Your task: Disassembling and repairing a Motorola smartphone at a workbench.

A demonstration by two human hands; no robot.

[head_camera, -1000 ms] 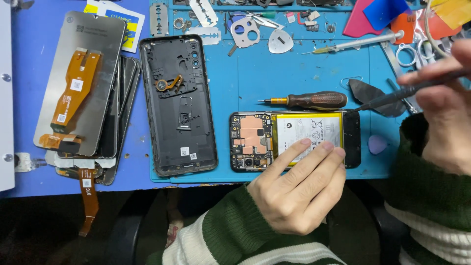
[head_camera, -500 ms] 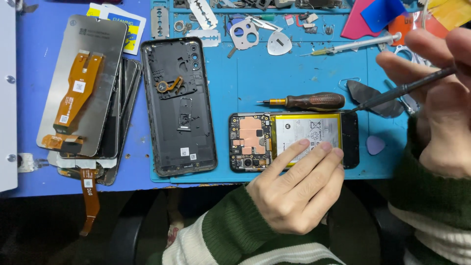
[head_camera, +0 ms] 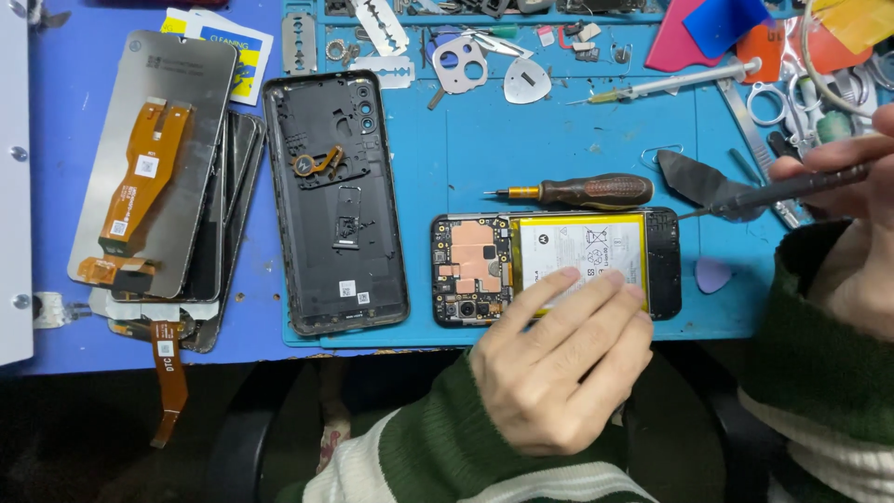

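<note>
Blue silicone work mat (head_camera: pixel 559 140) carries the whole job, and nothing on it has shifted over the last second. The detached black rear cover (head_camera: pixel 333 203) lies where it did, just left of the opened phone (head_camera: pixel 556 265), which sits near the mat's front edge with copper-shielded board and white-labelled battery exposed. The left hand (head_camera: pixel 559 368) stays put, fingers together and laid flat along the battery's lower edge, pinning the phone. The one change is on the right: the right hand (head_camera: pixel 852 233) has dropped lower and nearer, its fingers clamped on a slim dark tool (head_camera: pixel 792 189) whose tip now sits just beside the phone's right end; by judgement, the tool is being lined up on that end. The wooden-handled screwdriver (head_camera: pixel 582 190) lies untouched just above the phone. Whether the tip touches cannot be told. The right hand is cut off at the frame edge, and the left palm hides the phone's lower rim.
</note>
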